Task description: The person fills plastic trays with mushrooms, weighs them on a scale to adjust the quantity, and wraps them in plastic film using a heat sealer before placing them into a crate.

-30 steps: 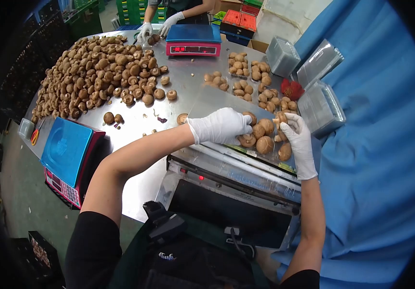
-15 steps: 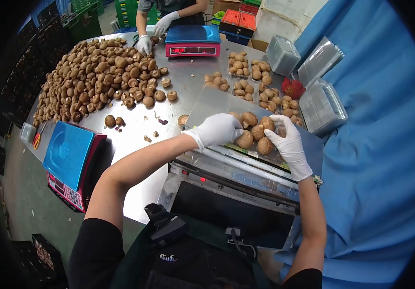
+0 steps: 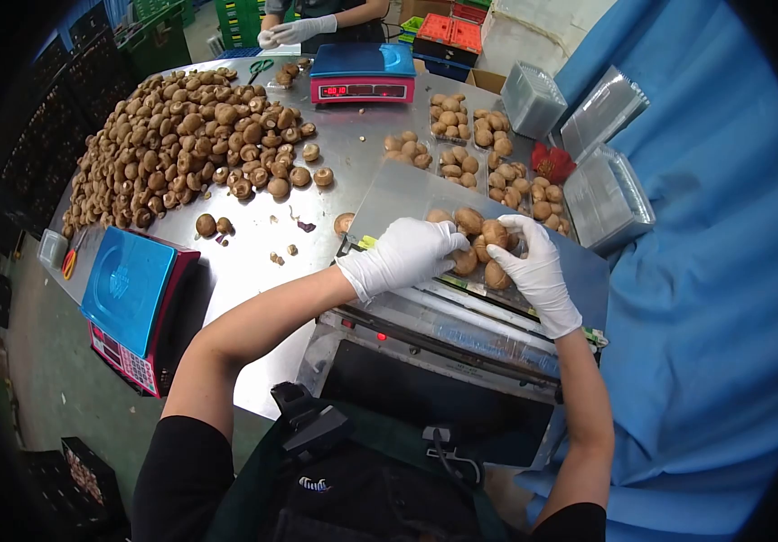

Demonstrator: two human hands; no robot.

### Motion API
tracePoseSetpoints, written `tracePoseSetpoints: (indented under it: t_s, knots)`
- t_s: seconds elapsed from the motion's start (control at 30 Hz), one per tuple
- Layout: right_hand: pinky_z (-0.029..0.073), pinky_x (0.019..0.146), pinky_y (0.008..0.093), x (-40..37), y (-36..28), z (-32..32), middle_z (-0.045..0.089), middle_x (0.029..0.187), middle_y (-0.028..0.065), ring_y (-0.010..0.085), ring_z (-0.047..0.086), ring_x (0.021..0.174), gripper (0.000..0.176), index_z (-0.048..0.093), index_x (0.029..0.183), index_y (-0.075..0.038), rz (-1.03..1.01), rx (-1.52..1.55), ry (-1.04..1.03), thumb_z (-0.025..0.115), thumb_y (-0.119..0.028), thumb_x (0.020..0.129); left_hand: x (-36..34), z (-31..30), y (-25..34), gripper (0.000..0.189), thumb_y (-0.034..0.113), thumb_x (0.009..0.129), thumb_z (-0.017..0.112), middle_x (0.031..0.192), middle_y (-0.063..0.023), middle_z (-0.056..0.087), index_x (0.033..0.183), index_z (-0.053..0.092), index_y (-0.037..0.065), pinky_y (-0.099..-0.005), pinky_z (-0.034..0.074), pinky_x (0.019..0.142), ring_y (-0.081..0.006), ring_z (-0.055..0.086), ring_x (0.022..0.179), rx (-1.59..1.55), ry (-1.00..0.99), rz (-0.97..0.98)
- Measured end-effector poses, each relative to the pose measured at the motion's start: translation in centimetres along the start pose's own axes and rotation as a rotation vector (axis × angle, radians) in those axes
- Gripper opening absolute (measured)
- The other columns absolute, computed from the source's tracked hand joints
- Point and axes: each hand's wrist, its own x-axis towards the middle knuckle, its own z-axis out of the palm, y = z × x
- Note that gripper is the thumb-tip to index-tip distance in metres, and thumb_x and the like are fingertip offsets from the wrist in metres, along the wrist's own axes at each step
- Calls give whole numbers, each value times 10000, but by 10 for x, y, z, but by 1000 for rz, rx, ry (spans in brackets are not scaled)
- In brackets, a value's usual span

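Several brown mushrooms [image 3: 468, 220] lie grouped on the film wrapping machine [image 3: 389, 199], between my two white-gloved hands. At the group's left side is my left hand [image 3: 412, 253], its fingers curled and pressed together near a mushroom; what they pinch is hidden. My right hand [image 3: 534, 266] reaches in from the right, thumb and fingers closed around a mushroom [image 3: 495, 233] at the group's right edge. Clear film or tray plastic around the mushrooms is hard to make out.
Filled mushroom trays [image 3: 459, 166] stand beyond the machine, with stacked clear trays [image 3: 608, 199] and a blue curtain [image 3: 696, 298] at right. Left are a mushroom heap [image 3: 172, 135] and a blue-topped scale [image 3: 127, 280]. Another scale [image 3: 362, 61] stands near a co-worker's gloved hands [image 3: 299, 32].
My left hand has shifted slightly, with its back turned more upward. My right hand stays by the mushrooms. The co-worker's hands have drawn back from the heap and come together.
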Motion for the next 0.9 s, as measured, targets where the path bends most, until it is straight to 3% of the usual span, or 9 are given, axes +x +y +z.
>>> tracePoseSetpoints:
  t_s: [0.1,0.17,0.33,0.4,0.5,0.53,0.67,0.8,0.9]
  knots:
    - [442,832,345,1,-2,7,584,998,132,273,559,924,410,546,1046,-39,-28,-115,-56,725,-183,706,0,0,-2,232,174,783,579,824,-76,573,1012,568,131,-362,501,641,-268,606,752,82,-35,-81]
    - [431,841,369,2,0,14,574,978,131,299,540,936,409,551,1024,-48,-158,-201,-20,731,-188,683,-4,-1,-2,221,179,784,583,828,-74,572,999,569,130,-361,499,640,-268,604,749,62,-20,-68]
    - [426,834,386,6,-1,20,566,981,137,314,530,942,392,556,1014,-61,-166,-197,9,725,-190,686,-10,-8,-1,206,192,778,610,820,-61,568,970,570,127,-358,492,620,-266,597,713,-4,55,-1]
    - [426,830,392,7,-1,22,566,978,141,320,530,935,408,556,1017,-59,-172,-272,-23,728,-208,678,-8,-11,0,251,195,772,628,876,-69,569,1006,574,121,-363,486,655,-268,589,777,-78,128,-80]
    - [424,836,399,5,-4,16,548,1031,142,326,519,947,446,548,1061,-63,-201,-221,-58,719,-247,692,1,-12,4,329,190,759,644,984,-87,565,1073,572,119,-368,472,736,-281,561,892,-29,251,38]
    - [424,844,373,4,-2,12,543,1075,122,283,524,978,432,536,1112,-63,-185,-209,-64,689,-217,738,2,-9,1,393,187,755,647,1069,-103,549,1131,560,111,-373,450,805,-299,524,974,-31,191,55]
    - [415,887,294,4,15,-40,553,1111,93,204,522,1050,365,520,1171,-56,86,68,82,577,-68,810,0,-5,-4,403,174,749,652,1029,-105,555,1134,561,93,-369,449,806,-291,532,951,-79,176,66]
    - [406,917,298,-8,50,-68,551,1158,93,204,522,1071,391,502,1215,-66,72,-42,-77,551,-57,827,1,-7,-2,395,174,753,652,907,-102,541,1129,561,96,-364,453,767,-279,533,878,-67,191,60]
    - [416,905,300,-13,60,-66,564,1150,98,206,535,1049,368,519,1208,-76,231,48,-219,556,-86,842,1,-9,0,403,179,751,657,908,-97,543,1133,554,99,-362,456,762,-279,534,877,-40,140,24]
